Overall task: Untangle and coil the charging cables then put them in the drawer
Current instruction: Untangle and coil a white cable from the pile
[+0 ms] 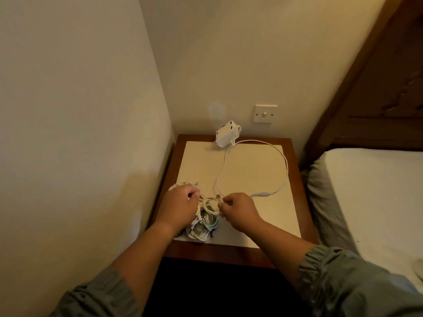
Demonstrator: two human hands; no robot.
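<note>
View: head camera, looking down on a bedside bench [251, 216] set in the corner between wall and bed [366, 191].
Step in hand: untangling, I would say; nothing looks coiled yet.
Task's thing: a tangle of cables [202, 226], white and pale green, sits at the near left corner of the bench, partly under the hands.
Second cable: a long white cable [284, 164] lies in a wide open loop across the bench top, running back towards a white adapter [226, 135] propped against the wall.
Left grip [180, 208]: fingers curled down onto the top of the tangle, seemingly holding strands there; what exactly it clasps is hidden.
Right grip [240, 211]: thumb and fingertips pinch a thin white cable at the right edge of the tangle, close to a small plug end.
Drawer: not in sight; it is presumably below the bench top.
Next move, as I judge it: hold the tangle steady with the left and draw the pinched strand out to the right, feeding its plug back through any loop that catches, not tugging.
Other things: a wall switch [265, 113] above the bench.
</note>
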